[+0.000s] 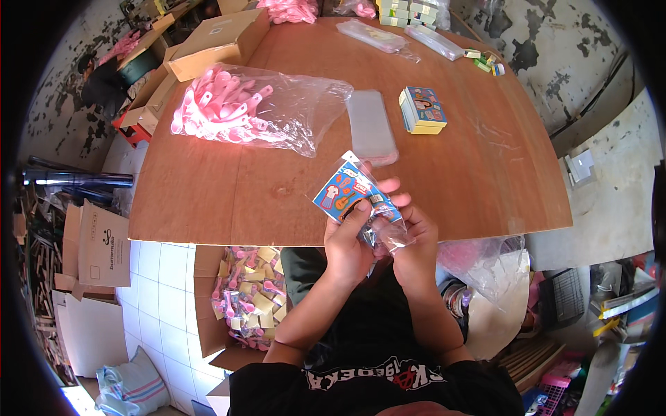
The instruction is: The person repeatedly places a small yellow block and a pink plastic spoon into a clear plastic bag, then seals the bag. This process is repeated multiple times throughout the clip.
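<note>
Above the table's near edge I hold a clear plastic sleeve with a blue printed card in it. My left hand is closed on the sleeve, its thumb across the card's front and its fingers behind. At the sleeve's lower end, my right hand grips the crumpled clear plastic; part of its fingers is hidden. Beyond my hands lies a flat stack of clear sleeves. To its right stands a stack of blue printed cards with yellowish edges.
A clear bag of pink long-handled plastic pieces lies left on the wooden table. Packets and small boxes sit at the far edge. Below left, an open carton holds packed pink pieces. Another person is far left.
</note>
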Demonstrator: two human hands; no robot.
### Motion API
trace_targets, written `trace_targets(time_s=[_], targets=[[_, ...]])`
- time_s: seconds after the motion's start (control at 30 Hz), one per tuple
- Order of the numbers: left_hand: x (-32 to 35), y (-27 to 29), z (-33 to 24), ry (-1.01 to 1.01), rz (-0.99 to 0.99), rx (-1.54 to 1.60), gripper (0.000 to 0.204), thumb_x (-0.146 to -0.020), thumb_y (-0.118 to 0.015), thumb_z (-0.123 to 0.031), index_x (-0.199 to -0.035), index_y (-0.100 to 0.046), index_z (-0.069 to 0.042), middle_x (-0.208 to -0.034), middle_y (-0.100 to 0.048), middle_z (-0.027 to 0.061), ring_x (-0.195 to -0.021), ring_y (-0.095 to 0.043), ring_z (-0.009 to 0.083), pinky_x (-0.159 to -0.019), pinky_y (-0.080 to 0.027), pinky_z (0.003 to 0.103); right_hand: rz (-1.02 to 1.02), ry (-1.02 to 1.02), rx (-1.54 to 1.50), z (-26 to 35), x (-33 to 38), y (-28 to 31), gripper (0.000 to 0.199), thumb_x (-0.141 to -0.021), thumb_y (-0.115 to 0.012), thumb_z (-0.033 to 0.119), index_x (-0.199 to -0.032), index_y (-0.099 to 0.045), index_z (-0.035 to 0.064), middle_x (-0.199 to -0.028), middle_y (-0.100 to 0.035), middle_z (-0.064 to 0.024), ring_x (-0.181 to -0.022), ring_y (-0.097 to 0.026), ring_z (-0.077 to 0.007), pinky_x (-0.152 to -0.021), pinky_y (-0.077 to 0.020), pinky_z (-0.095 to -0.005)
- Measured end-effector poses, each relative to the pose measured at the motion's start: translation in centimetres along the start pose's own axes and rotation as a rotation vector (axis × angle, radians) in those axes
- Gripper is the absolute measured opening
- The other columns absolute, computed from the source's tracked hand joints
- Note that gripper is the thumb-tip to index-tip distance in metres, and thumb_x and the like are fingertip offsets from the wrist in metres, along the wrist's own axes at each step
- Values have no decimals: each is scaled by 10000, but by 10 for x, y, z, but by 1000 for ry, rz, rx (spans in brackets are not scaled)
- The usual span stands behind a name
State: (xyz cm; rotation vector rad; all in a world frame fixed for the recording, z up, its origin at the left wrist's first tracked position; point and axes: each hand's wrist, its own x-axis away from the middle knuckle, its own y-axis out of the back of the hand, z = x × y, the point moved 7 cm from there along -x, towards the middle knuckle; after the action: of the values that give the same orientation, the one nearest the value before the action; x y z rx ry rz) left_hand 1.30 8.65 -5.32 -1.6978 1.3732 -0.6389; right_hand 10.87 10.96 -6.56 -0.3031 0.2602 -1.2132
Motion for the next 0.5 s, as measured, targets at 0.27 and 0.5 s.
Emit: trace_targets(time_s=[0.27, 0.5], targets=[[3, 12, -3, 4, -14, 52, 483, -941, -458, -115, -1399, -340, -19, -1093, -637, 167, -1025, -626, 272, -892, -493, 397, -110, 622, 637, 37, 10, -19, 313, -757, -738, 19, -1035, -598, -3, -1032, -623, -113, -873, -609, -231, -750, -495, -330], [-4, 51, -40, 35, -58, 416, 390, -937, -474, -98, -1321, -431, -46, -1047, -620, 135, -1025, -598, 288, -971, -471, 450, 447, 1136, 930, 72, 18, -63, 234, -649, -743, 26, -872, -684, 68, -963, -625, -68, -863, -615, -283, -719, -509, -360]])
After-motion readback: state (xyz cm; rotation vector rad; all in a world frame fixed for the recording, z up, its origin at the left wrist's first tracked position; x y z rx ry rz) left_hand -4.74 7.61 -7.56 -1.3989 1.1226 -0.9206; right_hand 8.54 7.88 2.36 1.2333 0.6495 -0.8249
